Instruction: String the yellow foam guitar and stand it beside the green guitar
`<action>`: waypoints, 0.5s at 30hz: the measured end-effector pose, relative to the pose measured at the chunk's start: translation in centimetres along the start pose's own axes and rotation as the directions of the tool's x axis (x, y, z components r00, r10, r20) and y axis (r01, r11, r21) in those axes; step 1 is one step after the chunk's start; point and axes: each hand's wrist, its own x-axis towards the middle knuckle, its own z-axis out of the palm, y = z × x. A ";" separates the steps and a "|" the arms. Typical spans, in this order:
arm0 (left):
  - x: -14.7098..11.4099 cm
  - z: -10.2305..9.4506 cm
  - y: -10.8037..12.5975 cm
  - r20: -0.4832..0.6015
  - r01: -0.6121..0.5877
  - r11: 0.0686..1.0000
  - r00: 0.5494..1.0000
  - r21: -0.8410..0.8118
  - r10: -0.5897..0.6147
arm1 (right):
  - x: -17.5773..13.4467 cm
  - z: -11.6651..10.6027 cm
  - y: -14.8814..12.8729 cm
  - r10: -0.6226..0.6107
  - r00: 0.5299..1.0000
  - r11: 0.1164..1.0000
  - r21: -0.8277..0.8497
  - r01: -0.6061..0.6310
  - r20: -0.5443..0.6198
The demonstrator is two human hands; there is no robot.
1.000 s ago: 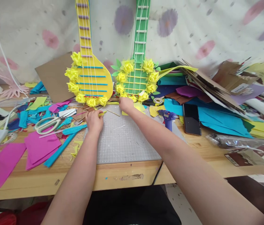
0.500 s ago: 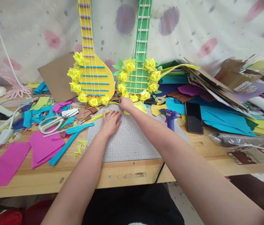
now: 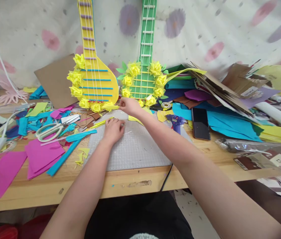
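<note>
My right hand (image 3: 131,107) reaches to the back of the grey cutting mat (image 3: 135,149). Its fingertips are pinched on a yellow paper strip (image 3: 115,107), beside the lowest flowers of a yellow toy guitar (image 3: 100,83). My left hand (image 3: 114,130) rests palm down on the mat, fingers slightly bent and holding nothing I can see. Thin yellow strips (image 3: 98,125) lie at its left, and a small white stick (image 3: 128,132) at its right. Behind my right hand stands a green toy guitar (image 3: 142,81) ringed with yellow paper flowers.
A blue glue gun (image 3: 176,122) and a phone (image 3: 200,123) lie on the right, near blue paper (image 3: 232,126). On the left are scissors (image 3: 49,132), magenta paper (image 3: 44,154) and blue strips. Cardboard sheets (image 3: 220,89) are stacked at the back right.
My right hand has moved slightly left and its fingertips now hold up the yellow strip. The left hand's fingers have drawn in. The whole view has shifted a little.
</note>
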 end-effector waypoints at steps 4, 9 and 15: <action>-0.3 0.2 0.7 0.011 0.004 0.998 1.000 0.058 -0.005 | -0.3 2.7 -1.1 -0.054 0.997 0.998 0.039 0.051 0.059; -0.3 0.1 1.1 -0.022 0.055 0.991 0.998 0.125 -0.053 | -3.1 2.1 0.8 0.032 0.999 0.990 0.139 -0.031 -0.006; 0.0 0.3 0.7 -0.116 0.264 0.954 0.962 0.144 -0.249 | -7.9 0.4 4.3 0.172 0.979 0.970 0.190 -0.150 -0.107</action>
